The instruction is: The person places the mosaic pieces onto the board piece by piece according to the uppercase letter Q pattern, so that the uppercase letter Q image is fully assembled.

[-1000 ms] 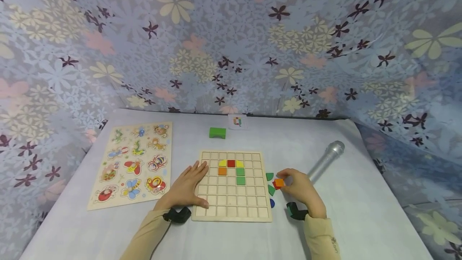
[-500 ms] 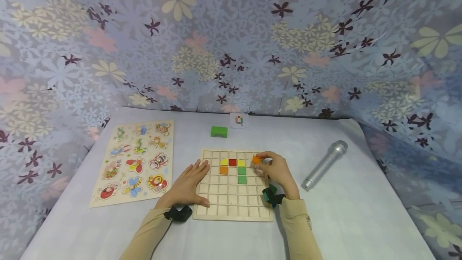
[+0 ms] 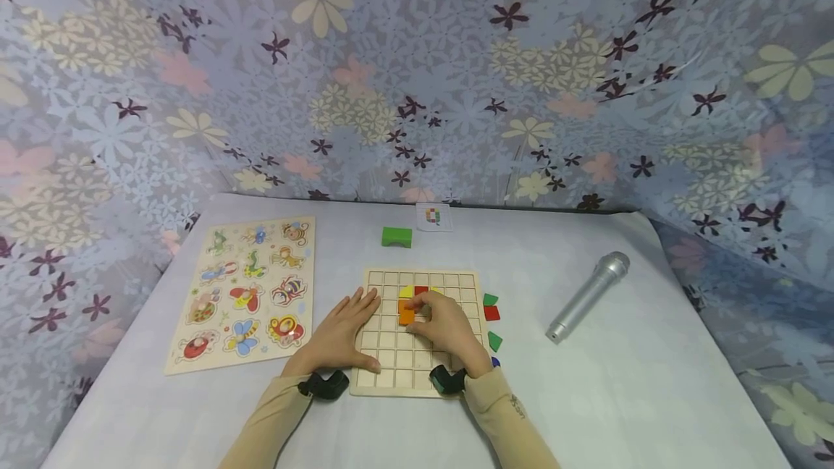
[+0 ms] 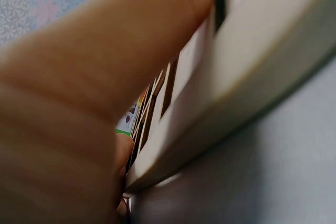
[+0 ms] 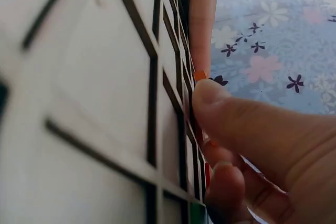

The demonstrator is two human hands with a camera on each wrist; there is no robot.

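A wooden grid board (image 3: 384, 378) lies before me. My left hand (image 3: 340, 337) rests with spread fingers along its left edge, the thumb near the lower left cells. My right hand (image 3: 449, 326) reaches over the board and pinches an orange square tile (image 3: 407, 318), right below another orange tile (image 3: 404, 305) set in the grid. The right wrist view shows the orange tile (image 5: 201, 75) at the thumb tip, close over the grid. A yellow quarter-round tile (image 3: 407, 292) and a red square tile (image 3: 421, 289) sit in the row above. The right hand hides cells beside them.
Right of the board lie a red tile (image 3: 491, 313), two green pieces, one a green quarter-round (image 3: 494, 341), and a blue piece (image 3: 496, 362). Farther right is a silver microphone (image 3: 588, 297). An insect puzzle (image 3: 241, 299) lies left; a green arch block (image 3: 397, 237) and pattern card (image 3: 434, 216) stand behind.
My right hand has carried the orange tile leftward from the loose pieces beside the board, over the grid, to the cell below the other orange tile. My left hand has stayed in place.
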